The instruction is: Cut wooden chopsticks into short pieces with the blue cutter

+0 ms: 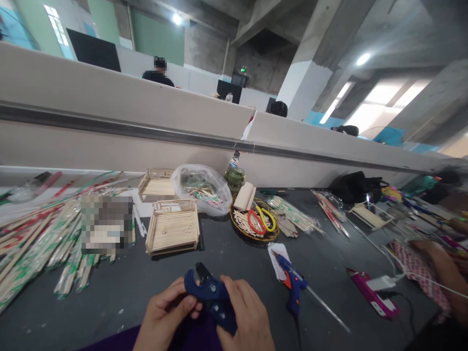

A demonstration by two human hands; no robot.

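A blue pipe cutter with a curved jaw and a dark blade is held between my hands, close to my body at the table's front edge. My right hand wraps around its handles. With thumb and fingers bent together, my left hand grips the cutter beside its curved jaw; anything small inside those fingers is hidden. Beyond the cutter stands a small bed-like model made of wooden sticks. To the right, a blue glue gun with an orange trigger and a clear glue stick lies on white paper.
Wrapped chopsticks are piled at left. A plastic bag of sticks, another stick model, and a basket with red- and yellow-handled scissors stand behind. A purple power strip and a co-worker's arm are at right.
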